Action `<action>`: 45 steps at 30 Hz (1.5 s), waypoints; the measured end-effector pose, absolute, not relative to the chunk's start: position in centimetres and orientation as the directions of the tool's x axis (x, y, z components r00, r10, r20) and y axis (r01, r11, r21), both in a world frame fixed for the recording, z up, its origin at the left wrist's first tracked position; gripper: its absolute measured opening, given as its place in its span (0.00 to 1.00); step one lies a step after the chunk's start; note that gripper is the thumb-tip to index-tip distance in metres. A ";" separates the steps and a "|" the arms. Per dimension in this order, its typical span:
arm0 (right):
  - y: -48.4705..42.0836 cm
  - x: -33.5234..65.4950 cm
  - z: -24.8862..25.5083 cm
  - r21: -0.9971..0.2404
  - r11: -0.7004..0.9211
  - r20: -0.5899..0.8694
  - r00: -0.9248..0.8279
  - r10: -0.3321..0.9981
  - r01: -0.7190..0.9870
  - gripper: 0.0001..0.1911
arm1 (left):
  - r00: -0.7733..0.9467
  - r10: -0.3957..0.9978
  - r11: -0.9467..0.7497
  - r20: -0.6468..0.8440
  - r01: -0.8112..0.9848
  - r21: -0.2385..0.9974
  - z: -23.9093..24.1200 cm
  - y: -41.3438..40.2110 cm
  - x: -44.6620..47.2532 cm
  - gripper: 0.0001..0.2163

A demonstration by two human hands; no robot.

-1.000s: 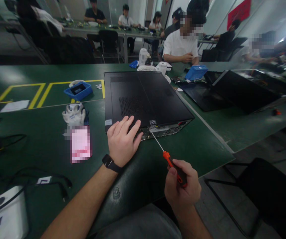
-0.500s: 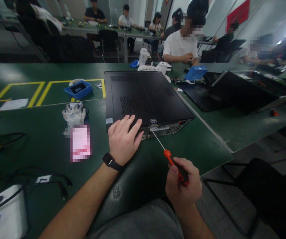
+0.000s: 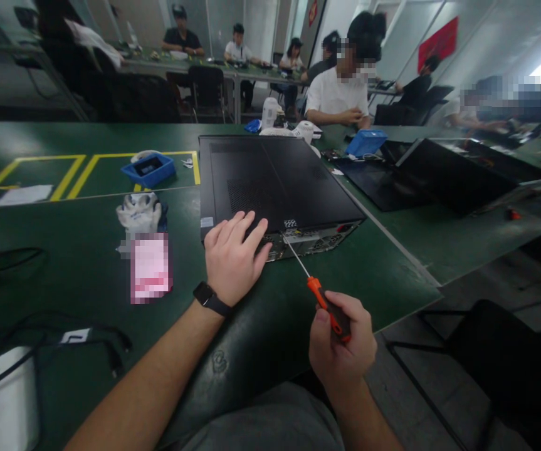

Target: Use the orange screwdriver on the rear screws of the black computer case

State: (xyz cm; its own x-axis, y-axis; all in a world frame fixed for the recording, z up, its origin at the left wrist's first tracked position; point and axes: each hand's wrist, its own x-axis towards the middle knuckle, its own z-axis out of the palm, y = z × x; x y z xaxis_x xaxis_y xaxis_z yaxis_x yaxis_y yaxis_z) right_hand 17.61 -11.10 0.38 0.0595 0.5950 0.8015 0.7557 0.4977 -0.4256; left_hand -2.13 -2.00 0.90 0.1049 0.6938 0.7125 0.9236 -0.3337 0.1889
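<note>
A black computer case (image 3: 270,175) lies flat on the green table, its back panel with ports facing me. My left hand (image 3: 235,257) rests open on the near left edge of the case, fingers spread over the top cover. In my right hand (image 3: 345,338) is an orange and black screwdriver (image 3: 326,307), gripped by its handle. The thin shaft points away from me, and its tip meets the upper edge of the back panel, just under a small checkered label (image 3: 290,223). Whatever screw may be at the tip is too small to make out.
Left of the case are work gloves (image 3: 141,213), a blurred pink packet (image 3: 150,266) and a blue tray (image 3: 148,168). Black cables and a white box (image 3: 4,401) are at lower left. An opened case (image 3: 458,175) stands right. A person in white (image 3: 338,97) sits opposite.
The screwdriver tip stays at the same spot on the back panel. My right hand has shifted slightly up and left in view, with the whole scene moving a little.
</note>
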 end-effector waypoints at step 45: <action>-10.9 18.2 -1.4 -0.488 0.520 0.808 0.138 0.573 0.701 0.14 | 0.120 0.686 -0.345 0.718 0.922 0.176 0.9 -2.0 -2.2 0.18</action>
State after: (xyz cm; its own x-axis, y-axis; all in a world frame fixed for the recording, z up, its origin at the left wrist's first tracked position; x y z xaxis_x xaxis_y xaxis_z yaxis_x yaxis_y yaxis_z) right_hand 18.18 -10.95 -1.38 0.1381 0.5729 0.8079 0.7008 0.5199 -0.4885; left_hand -2.22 -1.98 0.91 0.1196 0.6862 0.7175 0.9220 -0.3448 0.1761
